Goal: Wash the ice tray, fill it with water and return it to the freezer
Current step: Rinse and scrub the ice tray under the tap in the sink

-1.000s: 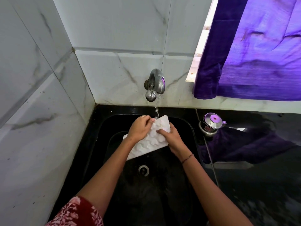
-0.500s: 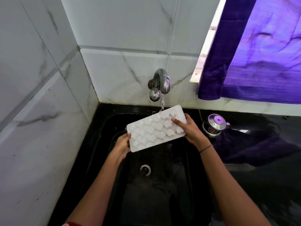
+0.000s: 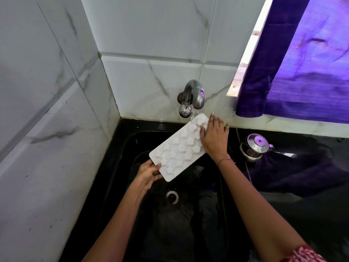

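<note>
A white ice tray (image 3: 179,148) with star-shaped cells is held tilted over the black sink (image 3: 188,224), its far end up under the running metal tap (image 3: 194,95). Water falls onto that raised end. My left hand (image 3: 149,173) grips the tray's near lower corner, thumb on top and fingers beneath. My right hand (image 3: 213,138) lies flat on the tray's far right edge with its fingers straight, close to the water stream.
A steel lidded pot (image 3: 255,146) stands on the black counter (image 3: 302,205) right of the sink. A purple curtain (image 3: 302,72) hangs at the upper right. White marble-look tiled walls (image 3: 47,129) close in on the left and back. The sink drain (image 3: 172,197) lies below the tray.
The tray has been turned and raised with its far end up to the tap. My left hand slid down to the near corner. My right hand has flattened along the far right edge.
</note>
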A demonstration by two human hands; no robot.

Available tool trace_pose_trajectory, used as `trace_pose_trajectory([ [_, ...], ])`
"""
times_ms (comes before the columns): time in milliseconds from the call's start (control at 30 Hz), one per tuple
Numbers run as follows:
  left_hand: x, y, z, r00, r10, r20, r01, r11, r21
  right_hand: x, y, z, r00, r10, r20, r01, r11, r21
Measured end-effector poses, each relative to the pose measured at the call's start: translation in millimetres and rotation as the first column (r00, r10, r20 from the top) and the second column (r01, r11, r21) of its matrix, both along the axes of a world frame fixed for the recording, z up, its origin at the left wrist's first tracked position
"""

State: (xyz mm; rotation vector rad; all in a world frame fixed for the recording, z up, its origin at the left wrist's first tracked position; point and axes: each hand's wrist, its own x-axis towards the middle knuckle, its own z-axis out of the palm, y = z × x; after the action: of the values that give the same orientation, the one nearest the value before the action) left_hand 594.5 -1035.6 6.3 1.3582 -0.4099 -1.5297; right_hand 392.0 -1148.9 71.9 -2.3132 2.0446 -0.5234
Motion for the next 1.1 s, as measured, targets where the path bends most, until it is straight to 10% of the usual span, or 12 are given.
trace_pose_trajectory([
  [400,-7.8,-3.7,-2.5,0.998,0.052,-0.028,-0.054,0.995,-0.080,74.6,70.4,-47.6,0.886,0.402,-0.231,-0.414,0.910,-0.007],
  [767,-9.4,1.0,-2.9,0.998,0.066,0.019,-0.064,0.996,-0.061,17.2,41.8,-39.7,0.436,0.739,-0.514,-0.809,0.572,0.135],
  [1100,-0.5,9.8,-6.1,0.994,0.104,0.043,-0.103,0.994,-0.019,-41.6,-7.5,1.0,0.822,0.472,-0.319,-0.476,0.877,0.072],
])
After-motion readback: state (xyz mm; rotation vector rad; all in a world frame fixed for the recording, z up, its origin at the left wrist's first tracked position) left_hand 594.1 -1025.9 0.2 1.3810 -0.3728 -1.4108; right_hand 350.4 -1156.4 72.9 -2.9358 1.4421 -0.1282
